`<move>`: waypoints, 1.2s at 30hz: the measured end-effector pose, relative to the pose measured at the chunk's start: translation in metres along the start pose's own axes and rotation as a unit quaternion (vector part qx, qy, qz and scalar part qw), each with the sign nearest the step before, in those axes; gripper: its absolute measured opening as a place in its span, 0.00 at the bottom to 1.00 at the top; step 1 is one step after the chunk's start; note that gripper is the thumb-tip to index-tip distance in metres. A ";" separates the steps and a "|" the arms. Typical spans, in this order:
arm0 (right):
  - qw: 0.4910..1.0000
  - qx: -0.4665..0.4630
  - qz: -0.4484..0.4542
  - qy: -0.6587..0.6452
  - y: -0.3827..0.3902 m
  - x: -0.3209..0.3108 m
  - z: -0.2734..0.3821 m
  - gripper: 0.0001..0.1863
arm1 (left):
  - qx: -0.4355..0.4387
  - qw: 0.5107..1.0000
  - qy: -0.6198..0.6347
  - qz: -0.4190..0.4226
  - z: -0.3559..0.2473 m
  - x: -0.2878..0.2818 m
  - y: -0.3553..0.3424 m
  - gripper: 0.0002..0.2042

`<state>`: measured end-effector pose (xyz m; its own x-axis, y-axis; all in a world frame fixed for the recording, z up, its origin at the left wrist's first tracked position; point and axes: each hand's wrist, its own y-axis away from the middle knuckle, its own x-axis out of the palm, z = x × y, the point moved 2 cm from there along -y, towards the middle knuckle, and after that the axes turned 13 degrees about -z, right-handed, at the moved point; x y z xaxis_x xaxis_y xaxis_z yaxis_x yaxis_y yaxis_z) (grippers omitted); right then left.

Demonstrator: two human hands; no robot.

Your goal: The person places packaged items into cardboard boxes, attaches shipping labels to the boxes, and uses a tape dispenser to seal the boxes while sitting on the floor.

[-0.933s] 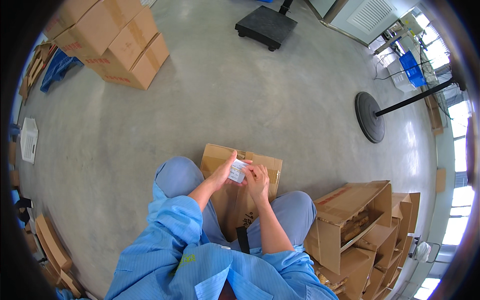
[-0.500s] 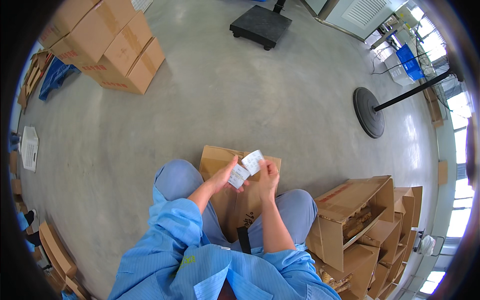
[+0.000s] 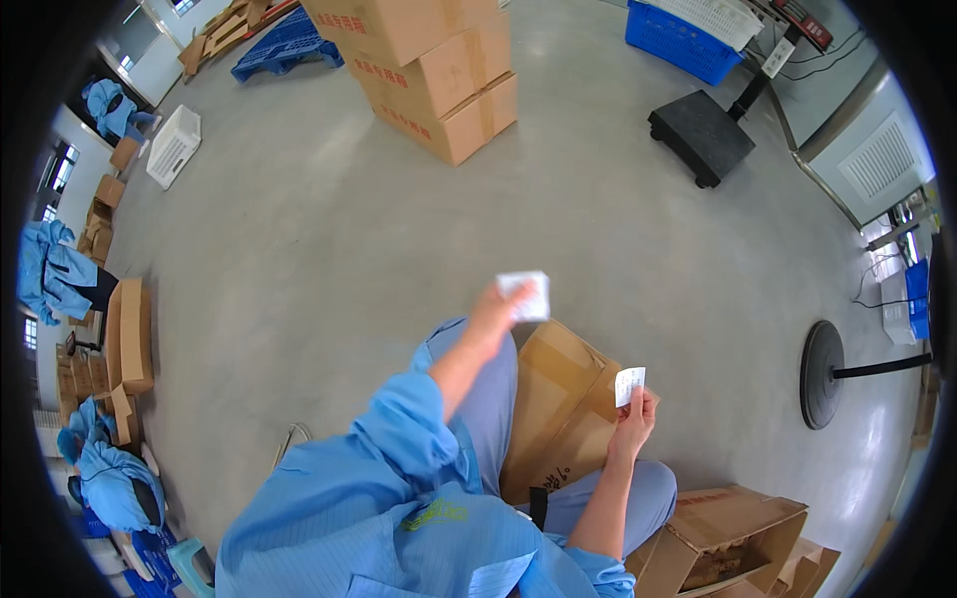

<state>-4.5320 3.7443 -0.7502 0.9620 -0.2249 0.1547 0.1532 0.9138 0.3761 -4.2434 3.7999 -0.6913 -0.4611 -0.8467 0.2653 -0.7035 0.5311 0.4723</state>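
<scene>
My left hand [image 3: 494, 314] is raised in front of my left knee, slightly blurred, gripping a white stack of small labels [image 3: 530, 302] by one side. Lower and to the right, my right hand [image 3: 634, 421] pinches a single white printed label [image 3: 629, 384], held upright above a flattish brown cardboard box [image 3: 546, 389] that lies between my bent legs. The two hands are apart, the left one higher.
Stacked cartons [image 3: 439, 120] stand ahead, near a platform scale [image 3: 698, 133], blue baskets [image 3: 678, 45] and a blue pallet [image 3: 281, 55]. A round-based stand [image 3: 820, 375] and open boxes [image 3: 738, 543] are at right. Co-workers in blue [image 3: 60, 269] are along the left.
The label has been drawn off the stack and my hands have separated, the left rising with the stack. The view has turned left, bringing co-workers into sight.
</scene>
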 end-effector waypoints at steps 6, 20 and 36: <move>0.997 0.027 -0.002 0.070 -0.011 -0.011 -0.018 0.09 | 0.014 0.999 0.024 -0.039 -0.029 -0.061 -0.043 0.16; 0.998 0.038 0.039 0.032 0.011 -0.020 0.044 0.10 | 0.001 0.927 -0.185 0.327 0.102 0.081 0.074 0.21; 0.950 -0.199 -0.198 0.139 -0.011 -0.098 0.080 0.04 | 0.019 0.898 -0.277 0.342 0.115 0.081 0.074 0.16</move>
<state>-4.6456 3.7294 -0.6965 0.8255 -0.5301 -0.1939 0.5352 0.8442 -0.0296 -4.3957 3.7741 -0.7316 -0.9832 -0.1818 0.0190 -0.1658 0.9307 0.3260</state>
